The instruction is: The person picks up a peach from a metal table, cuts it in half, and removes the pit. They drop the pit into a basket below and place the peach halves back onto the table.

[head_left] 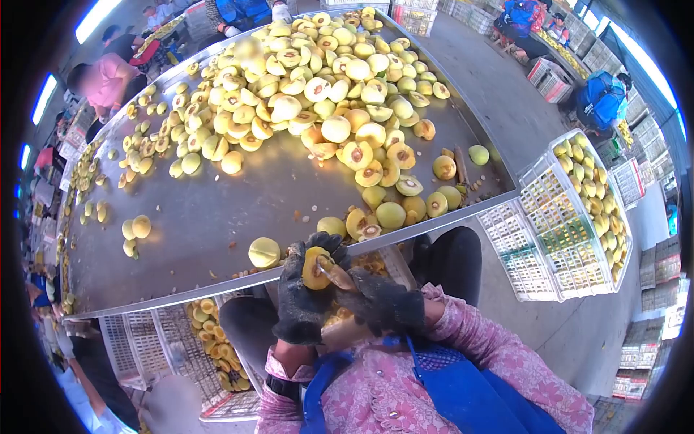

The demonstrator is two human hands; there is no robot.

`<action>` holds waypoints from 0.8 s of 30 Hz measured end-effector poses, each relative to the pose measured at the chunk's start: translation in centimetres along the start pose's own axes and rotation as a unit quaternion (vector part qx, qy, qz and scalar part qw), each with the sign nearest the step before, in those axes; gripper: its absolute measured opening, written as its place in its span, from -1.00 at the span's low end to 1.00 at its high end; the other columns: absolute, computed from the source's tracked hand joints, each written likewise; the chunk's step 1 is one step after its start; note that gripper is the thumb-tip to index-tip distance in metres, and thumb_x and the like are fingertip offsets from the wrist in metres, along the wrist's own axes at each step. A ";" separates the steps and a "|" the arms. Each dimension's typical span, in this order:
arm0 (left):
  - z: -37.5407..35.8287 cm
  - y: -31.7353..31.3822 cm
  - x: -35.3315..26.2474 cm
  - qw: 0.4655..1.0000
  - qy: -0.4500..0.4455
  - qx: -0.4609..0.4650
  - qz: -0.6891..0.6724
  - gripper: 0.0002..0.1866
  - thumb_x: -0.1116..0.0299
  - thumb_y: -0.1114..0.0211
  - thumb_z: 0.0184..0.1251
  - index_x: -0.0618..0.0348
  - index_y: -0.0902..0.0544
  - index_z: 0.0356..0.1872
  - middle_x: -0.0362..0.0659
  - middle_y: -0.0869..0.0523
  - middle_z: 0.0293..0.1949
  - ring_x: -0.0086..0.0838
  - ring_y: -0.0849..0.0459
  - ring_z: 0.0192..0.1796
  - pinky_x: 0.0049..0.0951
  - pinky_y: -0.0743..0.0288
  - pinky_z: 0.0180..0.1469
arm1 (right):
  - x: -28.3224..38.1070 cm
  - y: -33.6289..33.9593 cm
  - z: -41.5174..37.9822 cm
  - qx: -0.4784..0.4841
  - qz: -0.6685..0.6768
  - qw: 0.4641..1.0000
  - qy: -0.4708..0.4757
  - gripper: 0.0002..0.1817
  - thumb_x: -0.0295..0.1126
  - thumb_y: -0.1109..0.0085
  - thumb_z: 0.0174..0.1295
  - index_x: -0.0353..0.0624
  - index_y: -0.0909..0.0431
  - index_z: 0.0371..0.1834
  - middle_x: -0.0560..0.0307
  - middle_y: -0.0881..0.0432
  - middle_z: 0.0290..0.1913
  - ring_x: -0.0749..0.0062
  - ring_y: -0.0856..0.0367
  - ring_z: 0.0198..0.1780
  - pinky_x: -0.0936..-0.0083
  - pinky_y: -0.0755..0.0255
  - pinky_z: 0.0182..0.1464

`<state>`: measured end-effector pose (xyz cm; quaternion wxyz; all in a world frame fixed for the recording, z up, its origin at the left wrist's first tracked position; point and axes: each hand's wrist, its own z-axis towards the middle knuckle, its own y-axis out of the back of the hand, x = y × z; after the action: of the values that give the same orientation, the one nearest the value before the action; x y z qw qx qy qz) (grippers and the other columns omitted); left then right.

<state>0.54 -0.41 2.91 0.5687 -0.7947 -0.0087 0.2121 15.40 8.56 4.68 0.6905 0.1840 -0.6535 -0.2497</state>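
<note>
Just past the table's near edge, my left hand [298,300], in a dark glove, is closed around a yellow peach half [315,269] with its cut face showing. My right hand [384,298], also gloved, is closed on a small hand tool [337,277]. The tool's pale end touches or nearly touches the peach flesh; its exact kind is hard to make out. A peach [264,252] sits on the table edge beside my left hand. Behind both hands, several more peaches [391,215] rest along the rim.
A heap of halved peaches [318,90] covers much of the metal table [217,210], which has a raised rim. A full white crate [571,217] stands at the right; another crate with peach halves [217,340] is below left. Other people [108,76] sit nearby.
</note>
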 end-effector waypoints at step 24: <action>-0.8 0.3 -0.6 0.880 -0.140 0.062 0.450 -0.65 0.44 -0.19 0.07 0.40 -0.52 -0.10 -0.06 -0.66 -0.33 -0.39 -0.64 -0.20 -0.45 -0.51 -0.17 | 1.2 1.5 1.7 0.136 0.147 0.972 -0.119 -0.19 -0.44 0.05 0.22 -0.01 0.27 0.49 -0.36 -0.14 0.32 0.01 -0.34 0.25 0.41 -0.26 0.22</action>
<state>0.22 -1.37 3.04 0.4532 -0.6379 0.2836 0.5543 13.93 9.20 6.66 0.6055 0.1465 -0.7787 -0.0743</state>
